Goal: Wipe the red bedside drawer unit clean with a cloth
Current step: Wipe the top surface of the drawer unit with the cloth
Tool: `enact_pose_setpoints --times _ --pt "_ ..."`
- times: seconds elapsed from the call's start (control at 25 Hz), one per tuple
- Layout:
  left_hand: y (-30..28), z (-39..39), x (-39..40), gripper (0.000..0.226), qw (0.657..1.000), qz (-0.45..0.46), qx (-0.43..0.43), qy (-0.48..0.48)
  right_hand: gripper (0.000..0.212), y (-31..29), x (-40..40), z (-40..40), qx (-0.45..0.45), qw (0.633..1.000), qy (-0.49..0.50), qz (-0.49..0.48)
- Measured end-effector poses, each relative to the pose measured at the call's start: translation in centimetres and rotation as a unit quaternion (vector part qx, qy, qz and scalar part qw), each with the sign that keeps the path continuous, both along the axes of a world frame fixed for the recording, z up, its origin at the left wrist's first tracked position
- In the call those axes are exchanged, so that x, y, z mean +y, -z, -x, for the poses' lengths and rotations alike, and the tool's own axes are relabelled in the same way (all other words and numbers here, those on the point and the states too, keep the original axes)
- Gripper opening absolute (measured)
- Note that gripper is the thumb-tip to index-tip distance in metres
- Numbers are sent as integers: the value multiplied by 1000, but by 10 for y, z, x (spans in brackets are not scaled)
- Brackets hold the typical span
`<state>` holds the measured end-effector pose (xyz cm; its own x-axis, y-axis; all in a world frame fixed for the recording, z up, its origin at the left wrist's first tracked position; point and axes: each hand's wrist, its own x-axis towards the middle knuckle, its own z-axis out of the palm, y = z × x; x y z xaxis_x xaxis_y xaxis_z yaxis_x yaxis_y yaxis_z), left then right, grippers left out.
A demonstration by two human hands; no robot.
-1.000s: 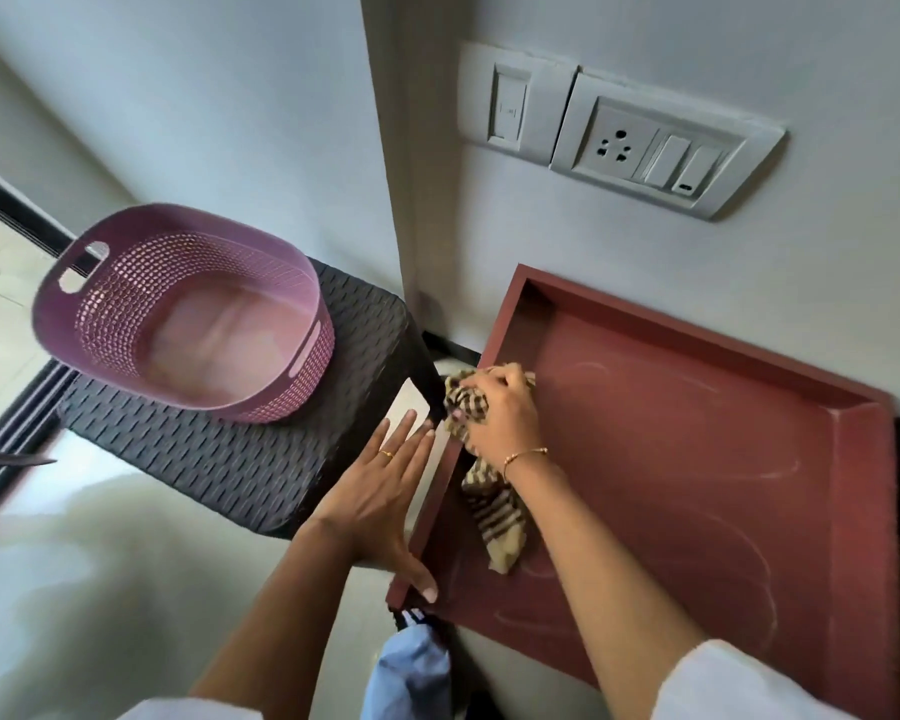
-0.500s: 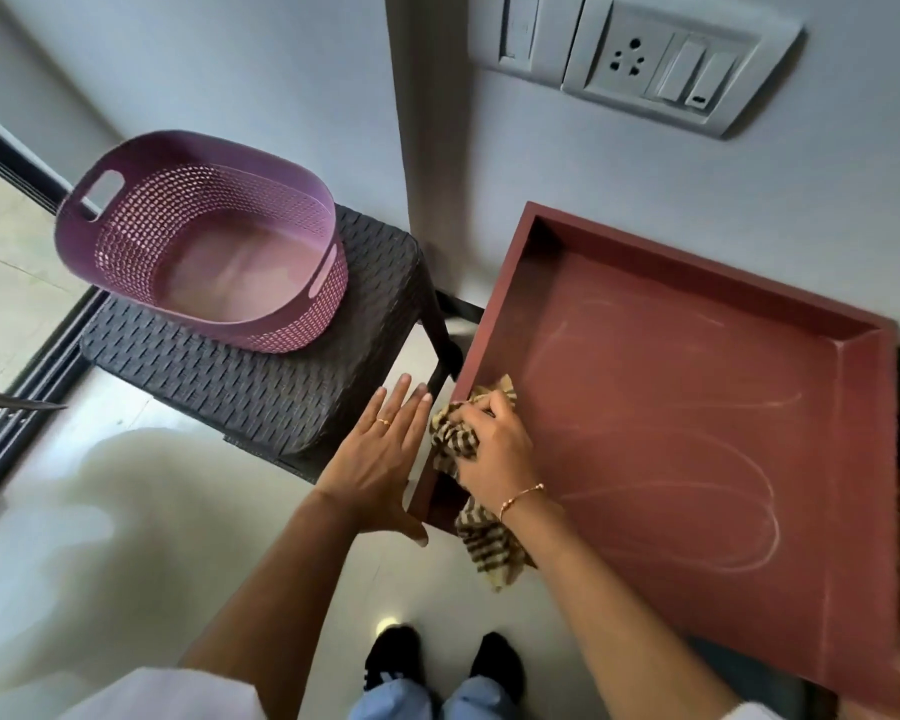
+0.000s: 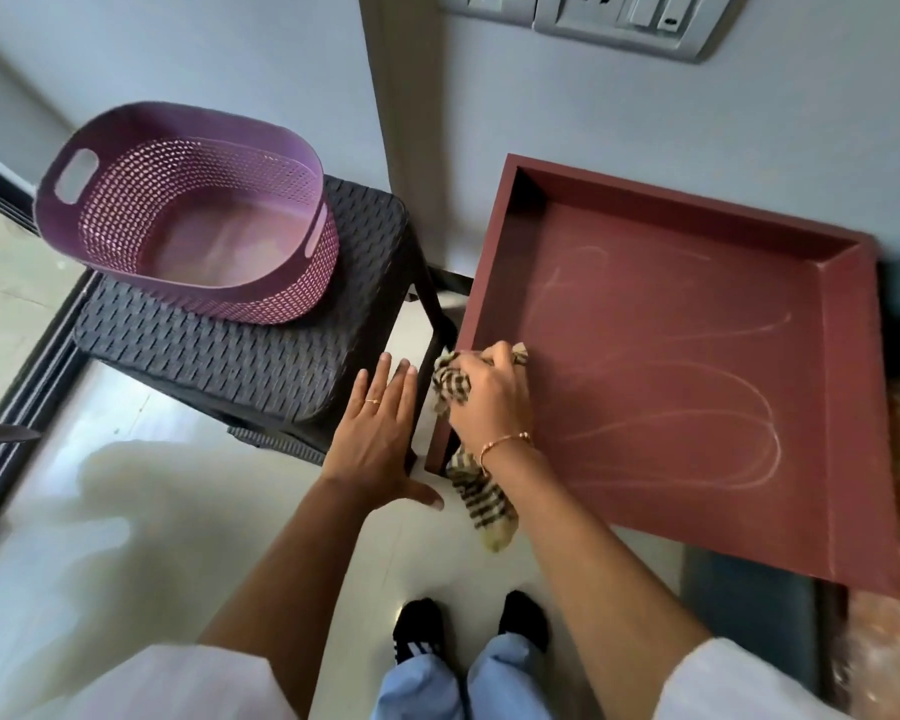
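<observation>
Landmark: red drawer unit (image 3: 671, 387), seen from above, its recessed top against the wall.

Nearest: the person's feet on the floor, below the unit's front-left corner.

Right hand (image 3: 489, 402) sits on the unit's left rim near that front-left corner, fingers closed around a bunched checked cloth (image 3: 450, 389). The cloth's loose tail hangs off the front edge, below the wrist.

Left hand (image 3: 380, 444) is just left of the unit, fingers spread flat and holding nothing, thumb out toward the corner. Can't tell if the palm actually bears on the unit's side or on the stool next to it.

Change vs a second ago: the cloth hand has slid along the left rim from about mid-length toward the front corner. Left hand's pose is the same. Reads as a rim pass running back to front, nearly at the corner.

The unit's recessed top shows pale looping streaks across its middle and right, so by my judgement the main surface still needs wiping.

Further left of the unit: dark woven stool (image 3: 261, 356) with a purple perforated basket (image 3: 188, 210) on it. Behind the unit: wall with a switch plate (image 3: 619, 18).
</observation>
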<state>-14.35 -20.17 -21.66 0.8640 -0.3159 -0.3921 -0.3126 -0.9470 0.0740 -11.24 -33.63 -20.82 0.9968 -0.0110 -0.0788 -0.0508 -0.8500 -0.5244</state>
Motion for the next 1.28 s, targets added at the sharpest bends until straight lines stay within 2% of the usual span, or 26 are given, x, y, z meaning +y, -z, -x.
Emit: enact_pose_setpoints --times 0.12,0.28,0.36,0.56,0.72,0.8,0.92,1.0,1.08,1.2,1.28 --pt "-1 -2 -1 140 999 -24 4 36 28 4 -2 -24 13 1000 22 15" --pt "-4 -3 -3 138 998 -35 -2 56 27 -5 10 60 9 999 -13 -37" --pt "-5 -4 -4 135 997 -28 -3 65 29 -7 8 67 27 998 -33 -45" --pt "-2 -14 -5 135 999 -6 -12 52 31 1 6 13 45 998 28 -29" --pt "2 -5 -2 129 995 -20 -5 93 31 1 14 63 51 995 41 -72" --pt "-1 -5 0 117 995 -20 -10 101 32 -4 10 66 81 994 14 -66" --pt "-18 -15 -9 107 992 -4 -58 113 33 -16 -6 39 176 980 2 -90" --pt "-31 -30 -28 100 989 25 -92 110 30 -32 -38 24 144 977 71 -138" --pt "-42 -52 -60 93 986 48 -107 116 31 -56 -91 13 54 974 156 -158" --pt "-54 -88 -119 96 984 50 -65 155 34 -74 -185 -7 -71 971 218 -70" --pt "-56 -104 -153 99 983 14 -41 181 36 -58 -236 -27 -54 966 250 -35"
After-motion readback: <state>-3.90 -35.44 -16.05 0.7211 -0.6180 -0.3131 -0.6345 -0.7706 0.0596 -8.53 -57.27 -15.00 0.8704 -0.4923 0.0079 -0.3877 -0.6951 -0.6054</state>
